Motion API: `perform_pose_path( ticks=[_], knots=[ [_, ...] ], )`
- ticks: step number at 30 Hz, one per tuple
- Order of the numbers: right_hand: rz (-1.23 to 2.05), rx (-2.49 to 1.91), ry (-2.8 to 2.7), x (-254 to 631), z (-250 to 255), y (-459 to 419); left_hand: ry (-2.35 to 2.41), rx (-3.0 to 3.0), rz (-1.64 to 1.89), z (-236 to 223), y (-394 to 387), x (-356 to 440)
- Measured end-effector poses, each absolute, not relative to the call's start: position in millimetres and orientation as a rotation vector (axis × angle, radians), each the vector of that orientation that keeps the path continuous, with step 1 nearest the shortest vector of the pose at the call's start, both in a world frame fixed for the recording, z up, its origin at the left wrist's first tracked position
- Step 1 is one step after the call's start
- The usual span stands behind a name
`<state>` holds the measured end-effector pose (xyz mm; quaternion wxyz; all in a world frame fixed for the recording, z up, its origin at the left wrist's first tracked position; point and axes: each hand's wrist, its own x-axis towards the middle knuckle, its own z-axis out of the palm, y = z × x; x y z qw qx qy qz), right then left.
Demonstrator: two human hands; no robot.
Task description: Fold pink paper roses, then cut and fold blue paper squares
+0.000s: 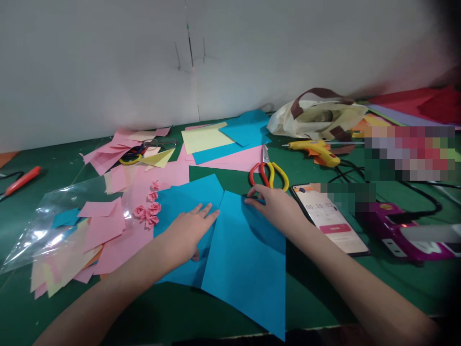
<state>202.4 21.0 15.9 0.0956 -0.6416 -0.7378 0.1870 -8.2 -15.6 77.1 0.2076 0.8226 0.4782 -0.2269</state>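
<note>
A large blue paper sheet (pixel 245 259) lies on the green table (pixel 317 298), folded over along a diagonal crease. My left hand (pixel 189 230) presses flat on its left part, fingers spread toward the crease. My right hand (pixel 275 204) rests its fingertips on the sheet's upper right edge, next to the red and yellow scissors (pixel 268 174). Neither hand grips anything. Small pink paper roses (pixel 149 211) sit just left of the blue sheet.
Pink, yellow and blue papers (pixel 223 139) lie behind. A clear plastic bag with paper pieces (pixel 68 230) is at left, a red tool (pixel 22 180) beyond it. At right are a phone (pixel 329 218), a yellow glue gun (pixel 317 150), a cloth bag (pixel 317 117) and a purple device (pixel 403 230).
</note>
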Motion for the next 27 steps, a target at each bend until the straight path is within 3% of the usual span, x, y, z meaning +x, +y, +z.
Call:
perform_pose_path(
  ticks=[9,16,27],
  knots=[
    [0.535,-1.895,-2.195,207,14,22,1.348,2.325,-0.679,68,-26,-8],
    [0.481,-1.894,-2.199,210,12,24,1.252,2.325,-0.358,63,-36,-16],
    [0.585,-1.789,-2.08,206,18,22,1.431,2.218,-0.589,87,-21,-6]
  ],
)
